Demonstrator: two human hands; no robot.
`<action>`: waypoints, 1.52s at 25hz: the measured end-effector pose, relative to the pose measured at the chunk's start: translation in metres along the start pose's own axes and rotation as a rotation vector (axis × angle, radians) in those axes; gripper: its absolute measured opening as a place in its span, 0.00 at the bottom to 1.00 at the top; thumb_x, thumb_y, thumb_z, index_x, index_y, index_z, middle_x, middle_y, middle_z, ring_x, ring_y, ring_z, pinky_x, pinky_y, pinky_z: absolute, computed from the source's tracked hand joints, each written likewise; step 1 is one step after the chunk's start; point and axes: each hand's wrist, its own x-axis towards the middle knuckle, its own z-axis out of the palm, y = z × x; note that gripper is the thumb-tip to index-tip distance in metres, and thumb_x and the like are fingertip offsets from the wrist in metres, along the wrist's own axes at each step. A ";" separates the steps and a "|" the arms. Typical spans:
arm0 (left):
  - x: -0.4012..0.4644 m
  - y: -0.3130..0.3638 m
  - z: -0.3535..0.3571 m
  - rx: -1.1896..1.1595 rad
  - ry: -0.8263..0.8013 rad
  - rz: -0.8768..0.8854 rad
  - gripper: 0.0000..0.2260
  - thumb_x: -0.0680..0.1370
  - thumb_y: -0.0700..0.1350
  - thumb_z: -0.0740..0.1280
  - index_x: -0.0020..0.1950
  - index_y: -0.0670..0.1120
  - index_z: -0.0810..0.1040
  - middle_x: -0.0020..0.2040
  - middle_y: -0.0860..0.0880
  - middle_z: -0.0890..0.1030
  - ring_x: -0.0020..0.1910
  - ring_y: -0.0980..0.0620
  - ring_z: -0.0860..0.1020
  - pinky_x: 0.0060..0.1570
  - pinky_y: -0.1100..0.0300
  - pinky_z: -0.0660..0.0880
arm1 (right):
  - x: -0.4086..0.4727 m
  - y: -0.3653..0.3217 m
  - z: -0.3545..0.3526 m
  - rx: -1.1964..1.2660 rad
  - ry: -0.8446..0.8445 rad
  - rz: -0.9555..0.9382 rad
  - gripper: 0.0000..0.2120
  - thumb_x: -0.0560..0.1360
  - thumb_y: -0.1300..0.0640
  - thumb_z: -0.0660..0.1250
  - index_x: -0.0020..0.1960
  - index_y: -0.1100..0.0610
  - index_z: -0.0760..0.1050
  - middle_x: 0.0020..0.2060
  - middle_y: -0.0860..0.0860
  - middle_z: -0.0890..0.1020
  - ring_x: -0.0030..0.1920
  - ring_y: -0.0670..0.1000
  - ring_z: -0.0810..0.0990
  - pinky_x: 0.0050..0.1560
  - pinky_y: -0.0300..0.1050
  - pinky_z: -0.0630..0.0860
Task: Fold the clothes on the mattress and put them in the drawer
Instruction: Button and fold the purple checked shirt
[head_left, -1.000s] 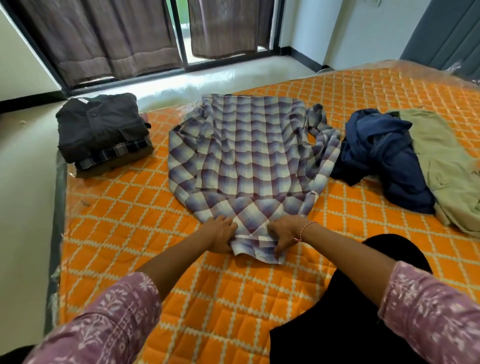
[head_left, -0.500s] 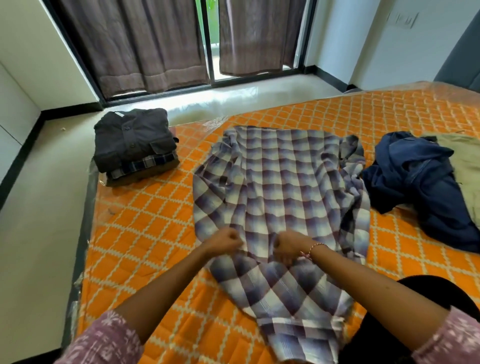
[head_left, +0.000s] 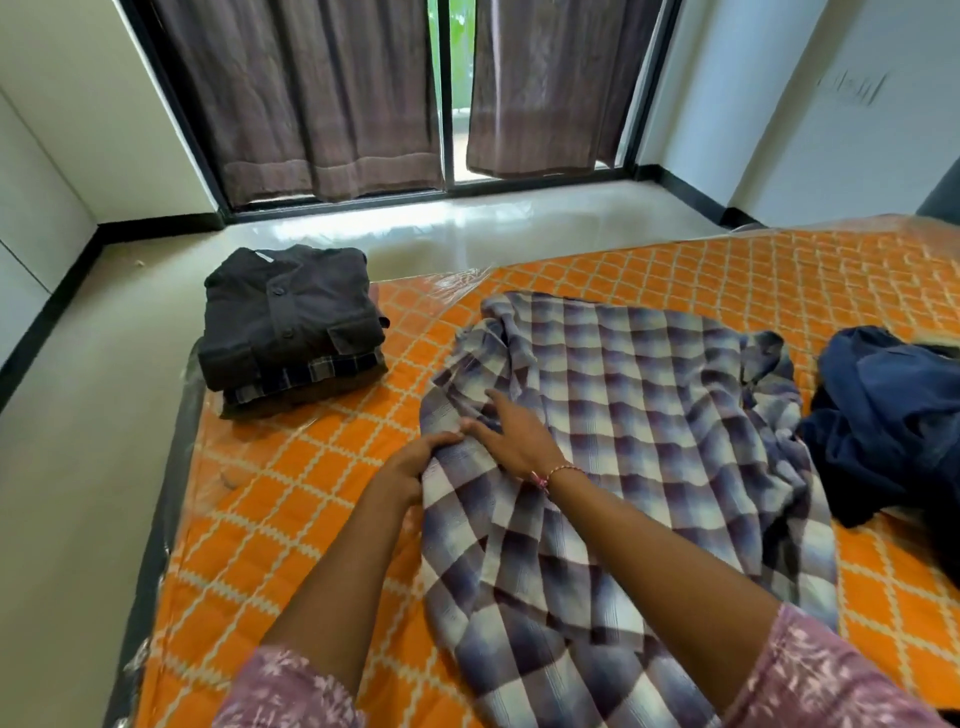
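Plaid shirt (head_left: 649, 441) — left hand (head_left: 415, 462) grips, right hand (head_left: 511, 441) flat.

Daylight enters through the gap between the curtains (head_left: 332, 98) at the far window and lights the room evenly and brightly. The pale floor (head_left: 467, 234) below the window carries a broad white glare, and the clear plastic over the far edge of the mattress (head_left: 311, 467) glints. Shadows are soft: a faint dark band lies under the right forearm on the checked shirt (head_left: 649, 415), and under the folded stack (head_left: 291, 322) at far left. Wide-angle distortion bends the walls and window frame outward at the edges. The near sleeves and the switch plate on the right wall are slightly blurred.
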 end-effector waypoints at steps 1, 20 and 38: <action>-0.005 0.004 -0.005 -0.069 -0.048 0.047 0.16 0.75 0.41 0.66 0.61 0.36 0.76 0.51 0.39 0.81 0.53 0.40 0.77 0.58 0.49 0.74 | 0.012 -0.003 0.000 0.048 -0.011 0.044 0.35 0.77 0.39 0.60 0.76 0.56 0.57 0.67 0.57 0.72 0.65 0.58 0.73 0.62 0.52 0.72; -0.035 0.020 0.081 1.129 0.032 1.112 0.16 0.73 0.41 0.63 0.60 0.40 0.75 0.57 0.40 0.75 0.53 0.42 0.76 0.53 0.49 0.75 | 0.008 -0.022 -0.075 1.423 0.022 0.059 0.18 0.70 0.43 0.65 0.44 0.56 0.83 0.36 0.52 0.84 0.34 0.48 0.83 0.36 0.40 0.78; -0.071 -0.146 0.088 2.042 0.278 0.799 0.18 0.52 0.44 0.82 0.38 0.48 0.80 0.36 0.48 0.77 0.29 0.50 0.76 0.22 0.63 0.65 | -0.109 0.174 -0.093 0.759 0.832 0.790 0.21 0.78 0.61 0.61 0.70 0.66 0.66 0.66 0.63 0.73 0.65 0.62 0.72 0.63 0.49 0.70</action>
